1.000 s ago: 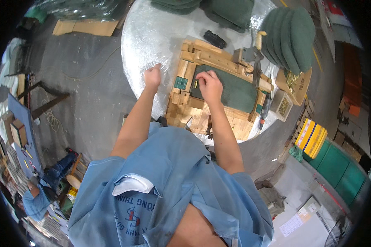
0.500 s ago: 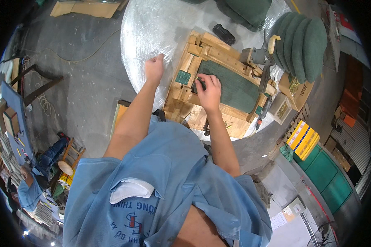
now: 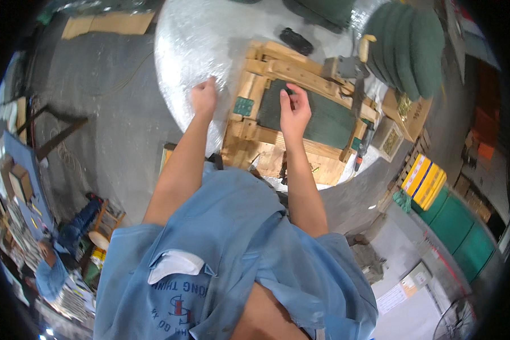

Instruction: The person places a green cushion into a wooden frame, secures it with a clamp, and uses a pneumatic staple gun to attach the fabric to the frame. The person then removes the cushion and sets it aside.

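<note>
My left hand [image 3: 204, 97] is held in a closed fist above the left part of a round table wrapped in clear plastic [image 3: 181, 45]. What it holds, if anything, is hidden. My right hand [image 3: 295, 113] hovers over a dark green flat panel [image 3: 331, 116] set inside a wooden frame [image 3: 300, 73]. Its thumb and index finger curl together near a small dark bit, too blurred to name. Left of the right hand, a small green square pad [image 3: 243, 106] lies on the frame's left side. A metal clamp-like fixture [image 3: 337, 68] sits at the frame's far right.
Rounded green pads [image 3: 402, 51] stand stacked at far right. Near them are a cardboard box [image 3: 419, 116] and a tray of brass-coloured pieces [image 3: 389, 139]. A black object [image 3: 296, 41] lies behind the frame. A yellow crate [image 3: 425, 181] stands right; another person [image 3: 51, 272] is at far left.
My right hand has lifted from the panel's left end and shifted right and away, turning at the wrist. My left fist stays closed. The whole view has shifted slightly.
</note>
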Demonstrator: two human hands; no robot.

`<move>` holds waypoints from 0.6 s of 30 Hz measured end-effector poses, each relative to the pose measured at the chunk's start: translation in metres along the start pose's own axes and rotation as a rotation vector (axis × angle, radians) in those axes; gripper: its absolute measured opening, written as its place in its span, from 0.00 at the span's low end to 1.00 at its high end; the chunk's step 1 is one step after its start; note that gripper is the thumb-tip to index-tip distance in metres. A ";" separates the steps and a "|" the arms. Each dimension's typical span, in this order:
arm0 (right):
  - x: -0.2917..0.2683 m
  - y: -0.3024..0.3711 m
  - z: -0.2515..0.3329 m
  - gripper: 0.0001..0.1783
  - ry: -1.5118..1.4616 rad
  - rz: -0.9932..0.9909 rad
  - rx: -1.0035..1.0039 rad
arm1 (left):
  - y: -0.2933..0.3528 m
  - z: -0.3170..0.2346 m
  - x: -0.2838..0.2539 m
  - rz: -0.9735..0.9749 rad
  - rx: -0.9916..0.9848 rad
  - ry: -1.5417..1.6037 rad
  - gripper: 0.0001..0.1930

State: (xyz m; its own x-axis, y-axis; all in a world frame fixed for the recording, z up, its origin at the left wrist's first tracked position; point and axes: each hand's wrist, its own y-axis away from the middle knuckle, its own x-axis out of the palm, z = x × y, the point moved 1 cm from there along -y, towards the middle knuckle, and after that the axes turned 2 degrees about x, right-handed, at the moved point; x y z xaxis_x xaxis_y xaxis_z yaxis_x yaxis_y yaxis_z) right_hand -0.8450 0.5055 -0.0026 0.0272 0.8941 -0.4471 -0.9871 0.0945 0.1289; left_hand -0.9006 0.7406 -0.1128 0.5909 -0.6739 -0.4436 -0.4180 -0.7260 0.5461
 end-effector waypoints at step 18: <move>-0.231 -0.090 -0.117 0.20 0.631 -0.532 0.201 | -0.003 0.001 0.005 0.103 -0.053 0.384 0.23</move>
State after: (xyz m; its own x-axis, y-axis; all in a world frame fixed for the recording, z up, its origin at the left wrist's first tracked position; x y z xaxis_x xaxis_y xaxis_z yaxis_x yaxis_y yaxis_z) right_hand -0.7812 0.2391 -0.0140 0.3279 0.3029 -0.8948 -0.8197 0.5622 -0.1100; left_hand -0.8969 0.7389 -0.1174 0.7670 -0.6350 -0.0921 -0.4584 -0.6427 0.6138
